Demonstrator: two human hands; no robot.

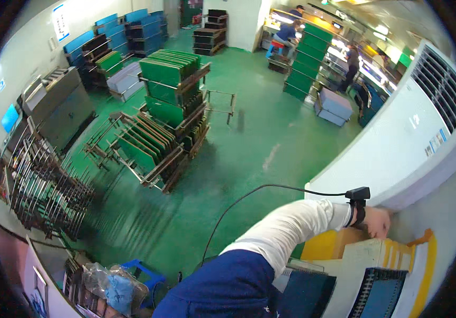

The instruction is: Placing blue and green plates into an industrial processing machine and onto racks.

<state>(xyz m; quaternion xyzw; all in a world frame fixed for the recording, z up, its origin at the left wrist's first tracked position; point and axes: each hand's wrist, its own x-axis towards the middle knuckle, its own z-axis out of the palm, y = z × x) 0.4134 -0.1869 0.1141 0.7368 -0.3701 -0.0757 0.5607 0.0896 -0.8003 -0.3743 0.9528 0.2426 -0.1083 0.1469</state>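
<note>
My left hand reaches toward the right, just above a pale box with yellow strips and beside the lower end of a tall white air conditioner. Its fingers are mostly turned away and blurred, so their grip cannot be made out. On the wrist, a black strap carries a small black device, and a black cable loops from it. The arm wears a white sleeve under navy cloth. My right hand is out of view. Below the box lie a spiral-bound notebook and a dark blue folder.
Racks of green boards stand mid-floor, with metal rod racks at left. A blue stool and a plastic bag are at lower left. Grey bins sit farther back. People work at lit benches at far right.
</note>
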